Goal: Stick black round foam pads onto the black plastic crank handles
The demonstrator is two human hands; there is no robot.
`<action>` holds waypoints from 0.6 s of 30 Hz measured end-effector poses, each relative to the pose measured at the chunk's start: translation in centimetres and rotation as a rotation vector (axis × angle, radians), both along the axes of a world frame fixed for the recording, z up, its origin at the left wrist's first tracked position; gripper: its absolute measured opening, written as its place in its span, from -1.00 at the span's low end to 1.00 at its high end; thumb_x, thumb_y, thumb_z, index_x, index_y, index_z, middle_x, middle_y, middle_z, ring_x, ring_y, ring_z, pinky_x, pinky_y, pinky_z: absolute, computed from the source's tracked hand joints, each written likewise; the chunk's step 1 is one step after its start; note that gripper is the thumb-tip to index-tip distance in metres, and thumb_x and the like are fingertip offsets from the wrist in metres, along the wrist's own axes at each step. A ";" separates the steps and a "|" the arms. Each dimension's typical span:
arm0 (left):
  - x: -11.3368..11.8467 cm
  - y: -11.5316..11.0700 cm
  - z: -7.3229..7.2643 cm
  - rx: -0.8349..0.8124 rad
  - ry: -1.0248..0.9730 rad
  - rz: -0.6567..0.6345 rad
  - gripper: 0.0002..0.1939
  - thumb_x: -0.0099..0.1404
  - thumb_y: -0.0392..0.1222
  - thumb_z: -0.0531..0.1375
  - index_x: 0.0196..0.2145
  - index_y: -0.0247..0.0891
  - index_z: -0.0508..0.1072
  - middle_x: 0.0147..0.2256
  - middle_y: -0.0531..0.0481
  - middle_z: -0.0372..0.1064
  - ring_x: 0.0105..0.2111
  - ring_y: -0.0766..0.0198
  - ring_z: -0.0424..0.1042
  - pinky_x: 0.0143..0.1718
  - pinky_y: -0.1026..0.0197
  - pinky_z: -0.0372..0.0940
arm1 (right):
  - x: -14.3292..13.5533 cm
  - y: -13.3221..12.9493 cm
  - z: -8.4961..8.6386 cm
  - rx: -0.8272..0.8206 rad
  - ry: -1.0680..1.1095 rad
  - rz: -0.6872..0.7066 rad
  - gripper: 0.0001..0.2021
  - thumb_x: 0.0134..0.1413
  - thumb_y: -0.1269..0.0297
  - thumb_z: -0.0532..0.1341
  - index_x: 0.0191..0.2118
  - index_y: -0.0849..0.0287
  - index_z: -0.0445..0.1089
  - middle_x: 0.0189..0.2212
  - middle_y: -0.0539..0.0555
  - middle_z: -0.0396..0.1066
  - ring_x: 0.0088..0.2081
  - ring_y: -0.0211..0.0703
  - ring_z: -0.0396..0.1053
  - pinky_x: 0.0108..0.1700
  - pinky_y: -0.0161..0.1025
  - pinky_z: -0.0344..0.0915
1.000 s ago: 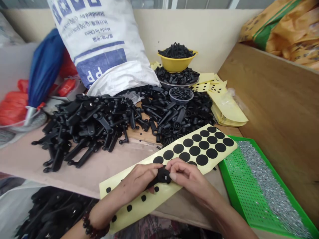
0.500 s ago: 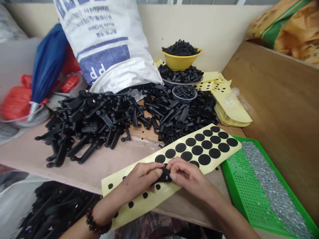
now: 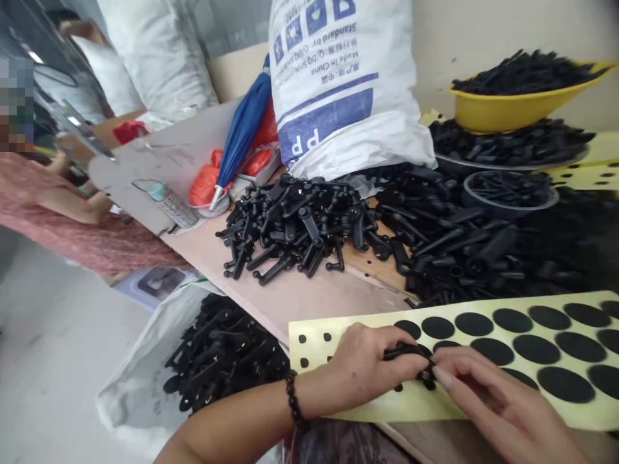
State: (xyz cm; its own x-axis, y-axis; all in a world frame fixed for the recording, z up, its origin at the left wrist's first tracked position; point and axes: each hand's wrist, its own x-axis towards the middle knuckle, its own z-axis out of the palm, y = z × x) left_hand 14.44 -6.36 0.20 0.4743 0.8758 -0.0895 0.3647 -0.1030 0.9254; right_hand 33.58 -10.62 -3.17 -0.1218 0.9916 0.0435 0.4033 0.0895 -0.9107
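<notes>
My left hand (image 3: 360, 367), with a dark bead bracelet on its wrist, is closed around a small black plastic part (image 3: 405, 350). My right hand (image 3: 498, 386) pinches at the near right end of the same part, thumb and fingers pressed together. A thin dark edge shows between the fingertips; I cannot make out whether it is separate. Beneath both hands lies a pale yellow sheet (image 3: 353, 412) with large black round stickers (image 3: 536, 348) on its right and small black dots at its left end. Fingers cover part of the sheet.
Black handle-like parts (image 3: 300, 225) are heaped behind the sheet, with more parts (image 3: 464, 238) to the right. A yellow bowl (image 3: 498, 113), a white sack (image 3: 348, 96) and a blue umbrella (image 3: 244, 125) stand behind. An open bag of black parts (image 3: 222, 354) sits lower left. Another person (image 3: 72, 212) is far left.
The view has swung left, so the green basket is out of sight and another person has come into view. Both hands stay together at the black part, which is now tilted more edge-on.
</notes>
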 end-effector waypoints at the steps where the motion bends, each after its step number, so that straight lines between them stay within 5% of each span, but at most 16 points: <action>1: -0.2 -0.1 0.1 -0.017 -0.022 0.022 -0.80 0.18 -0.21 0.19 -0.29 -0.30 0.57 -0.50 0.05 0.41 -0.49 0.34 0.30 -0.45 0.36 0.15 | -0.3 -0.2 0.2 -0.060 0.079 -0.026 -0.78 0.04 0.08 0.24 -0.43 0.11 0.48 -0.29 0.14 0.49 -0.26 -0.02 0.45 -0.27 -0.29 0.40; 6: -1.2 0.4 -0.1 -0.217 -0.158 0.110 -0.74 0.17 -0.10 0.18 -0.26 -0.32 0.51 -0.59 0.11 0.29 -0.65 0.42 0.14 -0.62 0.37 0.08 | -2.2 -0.8 1.3 -0.352 0.636 -0.113 -0.71 0.02 0.05 0.28 -0.22 0.13 0.52 -0.24 0.17 0.51 -0.25 -0.02 0.47 -0.06 -0.05 0.37; 9: -1.5 1.2 -0.4 -0.310 -0.195 0.105 -0.68 0.16 -0.02 0.19 -0.26 -0.33 0.47 -0.64 0.16 0.18 -0.69 0.44 0.11 -0.66 0.38 0.07 | -2.6 -0.4 1.2 -0.310 0.836 -0.224 -0.65 0.07 0.06 0.24 -0.03 0.03 0.41 -0.17 0.13 0.49 -0.31 -0.12 0.46 -0.10 -0.04 0.37; 15: -1.0 0.5 0.0 -0.362 -0.242 0.032 -0.63 0.20 0.03 0.19 -0.18 -0.32 0.45 -0.59 0.15 0.18 -0.65 0.46 0.13 -0.62 0.39 0.11 | -4.6 -0.2 2.3 -0.024 0.208 -0.045 -0.72 0.29 0.19 -0.01 -0.02 0.08 0.35 -0.29 0.08 0.44 -0.27 -0.12 0.42 -0.20 -0.23 0.32; 18: -2.4 -0.6 0.2 -0.415 -0.245 -0.011 -0.57 0.17 0.06 0.22 -0.11 -0.30 0.45 -0.49 0.06 0.31 -0.62 0.44 0.18 -0.62 0.39 0.14 | -6.5 -0.5 3.3 0.054 0.118 0.076 -0.68 0.33 0.30 -0.13 0.04 0.08 0.28 -0.29 0.06 0.47 -0.29 -0.17 0.44 -0.24 -0.29 0.32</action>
State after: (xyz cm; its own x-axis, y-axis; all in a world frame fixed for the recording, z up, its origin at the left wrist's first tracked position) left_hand 12.03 -6.99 0.35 0.5341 0.7845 -0.3150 0.1317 0.2908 0.9477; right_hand 27.05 -11.10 0.11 -0.1873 0.9756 0.1150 0.2841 0.1659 -0.9443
